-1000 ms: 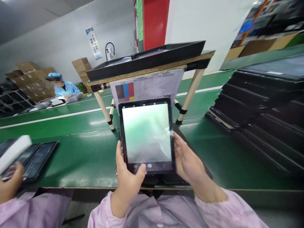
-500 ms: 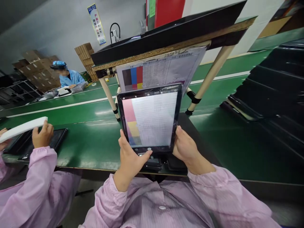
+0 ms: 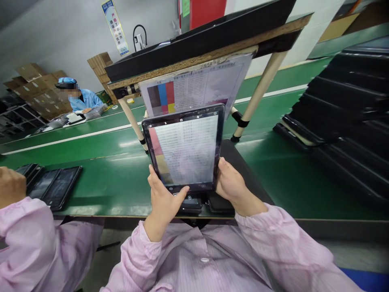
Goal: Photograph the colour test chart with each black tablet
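Observation:
A black-framed tablet (image 3: 185, 150) is held up in front of me, its lit screen giving a camera view of printed text and colour blocks. My left hand (image 3: 164, 198) grips its lower left corner, thumb lying at the bottom edge of the screen. On the right edge, my right hand (image 3: 232, 180) is closed around the frame with the thumb at the front. Behind the tablet hangs a printed chart (image 3: 194, 87) with coloured squares and lines of text, partly covered by the tablet. Below the tablet, dark devices (image 3: 219, 202) lie at the bench edge, partly hidden.
A wooden-topped rack (image 3: 206, 50) on pale pipe legs stands over the green bench (image 3: 112, 178). Stacked black devices (image 3: 343, 117) fill the right side. At left are more tablets (image 3: 62, 186) and a co-worker's sleeve (image 3: 27, 227). Another person (image 3: 82, 99) sits farther back.
My view has shifted slightly, and the tablet's screen now shows sharper text with less of the colour blocks. The co-worker's white strip at left is out of sight.

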Demonstrator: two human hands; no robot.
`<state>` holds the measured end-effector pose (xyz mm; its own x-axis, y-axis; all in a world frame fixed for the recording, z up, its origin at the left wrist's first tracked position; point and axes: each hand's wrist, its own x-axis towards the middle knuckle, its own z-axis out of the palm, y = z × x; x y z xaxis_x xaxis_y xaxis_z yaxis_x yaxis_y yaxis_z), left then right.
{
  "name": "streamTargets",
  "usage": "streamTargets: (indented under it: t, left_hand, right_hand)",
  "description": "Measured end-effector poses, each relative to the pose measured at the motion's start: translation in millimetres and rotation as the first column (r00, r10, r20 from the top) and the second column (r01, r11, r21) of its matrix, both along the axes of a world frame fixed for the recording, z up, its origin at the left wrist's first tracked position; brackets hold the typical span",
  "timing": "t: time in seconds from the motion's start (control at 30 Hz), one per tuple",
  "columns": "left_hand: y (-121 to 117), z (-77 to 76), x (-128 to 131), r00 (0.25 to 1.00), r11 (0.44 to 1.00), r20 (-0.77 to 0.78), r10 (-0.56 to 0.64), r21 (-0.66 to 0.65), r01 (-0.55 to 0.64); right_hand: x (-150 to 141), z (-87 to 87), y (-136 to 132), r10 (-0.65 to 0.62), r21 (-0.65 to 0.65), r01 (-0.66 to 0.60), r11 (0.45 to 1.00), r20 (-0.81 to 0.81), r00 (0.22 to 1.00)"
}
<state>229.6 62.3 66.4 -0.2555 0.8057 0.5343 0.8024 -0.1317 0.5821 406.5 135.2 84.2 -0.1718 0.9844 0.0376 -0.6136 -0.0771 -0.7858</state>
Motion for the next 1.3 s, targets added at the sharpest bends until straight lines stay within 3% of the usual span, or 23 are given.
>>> streamTargets:
  t: [0.27, 0.33, 0.4, 0.43, 0.5, 0.57, 0.6, 0.7, 0.87, 1.0, 1.1, 1.2, 1.3]
  left_hand:
    - [0.3, 2.0, 1.5, 0.997, 1.000, 0.078, 0.015, -0.016, -0.014]
    - [-0.9, 1.7, -0.7, 0.986, 1.000, 0.163, -0.017, -0.007, 0.019]
    - [-2.6, 2.3, -5.3, 0.929, 0.991, 0.346, -0.135, 0.059, 0.122]
    - [-3.5, 3.2, -8.4, 0.853, 0.977, 0.476, -0.213, 0.113, 0.181]
    - [-4.6, 6.7, -14.9, 0.590, 0.945, 0.742, -0.319, 0.201, 0.259]
    - [-4.7, 12.0, -19.5, 0.301, 0.939, 0.912, -0.279, 0.194, 0.283]
    - [-4.6, 14.9, -20.5, 0.194, 0.940, 0.954, -0.230, 0.167, 0.297]
    - [-3.8, 20.7, -17.2, 0.031, 0.936, 0.991, -0.130, 0.113, 0.335]
    - [-2.4, 15.7, -0.8, 0.021, 0.920, 0.991, -0.136, 0.118, 0.374]
    - [-4.5, 18.3, 14.2, 0.000, 0.890, 0.989, -0.149, 0.134, 0.435]
    - [-7.9, 28.9, 27.8, 0.020, 0.866, 0.985, -0.173, 0.142, 0.480]
    - [-9.0, 37.0, 42.6, 0.035, 0.865, 0.985, -0.169, 0.132, 0.484]
    - [-6.0, 36.3, 57.5, 0.019, 0.879, 0.999, -0.051, 0.035, 0.475]
  right_hand:
    - [-1.8, 2.8, -0.1, -0.007, 0.012, 0.007, 1.000, 0.001, 1.000]
    - [-2.3, 2.0, -1.3, -0.013, 0.007, 0.013, 1.000, 0.001, 1.000]
    - [-1.5, 1.7, -5.3, -0.032, -0.009, 0.033, 0.999, 0.010, 0.999]
    - [-0.3, 2.3, -8.5, -0.042, -0.013, 0.042, 0.999, 0.018, 0.999]
    - [4.1, 5.7, -17.1, -0.044, 0.020, 0.043, 0.999, 0.061, 0.997]
    - [11.0, 12.8, -26.8, -0.041, 0.139, 0.018, 0.990, 0.168, 0.985]
    - [15.3, 17.6, -31.3, -0.055, 0.223, 0.001, 0.975, 0.235, 0.970]
    - [29.8, 33.9, -39.5, -0.166, 0.455, -0.038, 0.890, 0.400, 0.901]
    - [51.4, 59.5, -29.8, -0.359, 0.667, -0.137, 0.732, 0.549, 0.755]
    - [64.7, 71.9, -17.6, -0.439, 0.719, -0.155, 0.677, 0.564, 0.700]
    - [74.0, 71.7, -14.1, -0.468, 0.712, -0.123, 0.691, 0.571, 0.675]
    - [81.4, 63.8, -11.9, -0.445, 0.655, -0.067, 0.752, 0.580, 0.682]
    - [87.0, 50.5, -4.8, -0.316, 0.511, 0.034, 0.859, 0.475, 0.822]
